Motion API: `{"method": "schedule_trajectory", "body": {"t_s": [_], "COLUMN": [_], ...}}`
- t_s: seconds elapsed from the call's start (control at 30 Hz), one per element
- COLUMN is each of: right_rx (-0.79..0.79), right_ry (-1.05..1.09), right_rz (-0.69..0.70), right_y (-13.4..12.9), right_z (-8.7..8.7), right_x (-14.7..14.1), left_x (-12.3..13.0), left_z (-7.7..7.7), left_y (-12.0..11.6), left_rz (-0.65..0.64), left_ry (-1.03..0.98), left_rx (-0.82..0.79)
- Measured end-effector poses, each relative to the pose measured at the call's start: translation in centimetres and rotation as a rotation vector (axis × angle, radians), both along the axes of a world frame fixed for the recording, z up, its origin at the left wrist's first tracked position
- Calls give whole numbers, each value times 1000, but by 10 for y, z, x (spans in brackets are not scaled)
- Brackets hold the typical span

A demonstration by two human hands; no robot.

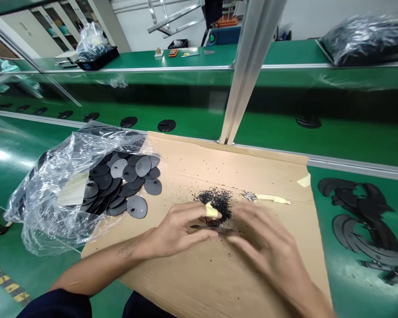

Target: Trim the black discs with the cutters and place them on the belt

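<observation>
My left hand [182,227], with yellow tape on a fingertip, pinches a thin dark disc [215,229] seen nearly edge-on. Close by on the right, my right hand [268,240] is smeared by motion, its thumb near the disc's right end and its fingers apart from the thumb. Just beyond the disc, a heap of tiny black pieces [219,199] lies on the cardboard sheet [185,282]. A yellow-handled tool [272,198] rests to the right of the heap. At the left, many black discs [102,182] spill out of a clear plastic bag [43,190].
Curved black parts [368,212] lie on the green bench at the right, with a small dark metal item [393,274] below them. A metal post [248,75] rises behind the cardboard. Several black discs sit along the green strip [199,123] behind.
</observation>
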State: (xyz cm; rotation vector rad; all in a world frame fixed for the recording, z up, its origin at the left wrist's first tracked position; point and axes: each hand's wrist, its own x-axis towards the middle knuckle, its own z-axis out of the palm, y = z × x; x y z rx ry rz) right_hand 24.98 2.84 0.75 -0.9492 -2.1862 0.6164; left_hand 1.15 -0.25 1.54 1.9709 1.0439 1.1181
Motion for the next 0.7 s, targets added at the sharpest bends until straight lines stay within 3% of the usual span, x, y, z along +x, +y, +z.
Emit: {"method": "schedule_trajectory", "body": {"t_s": [0.1, 0.2, 0.33, 0.53, 0.7], "right_rx": [177, 163, 100, -84, -19], "right_ry": [-316, -490, -374, -123, -73], "right_rz": [-274, -332, -286, -27, 88], "right_y": [21, 33, 30, 6, -3], "right_z": [-11, -22, -17, 6, 4], "right_x": [24, 41, 37, 7, -3], "left_x": [-7, -12, -13, -13, -13], "left_z": [-5, -11, -18, -18, -16], "left_y": [3, 5, 5, 5, 7], "left_rz": [72, 80, 77, 40, 0], "left_ry": [22, 32, 2, -15, -48], "left_rx": [30, 29, 23, 17, 10]}}
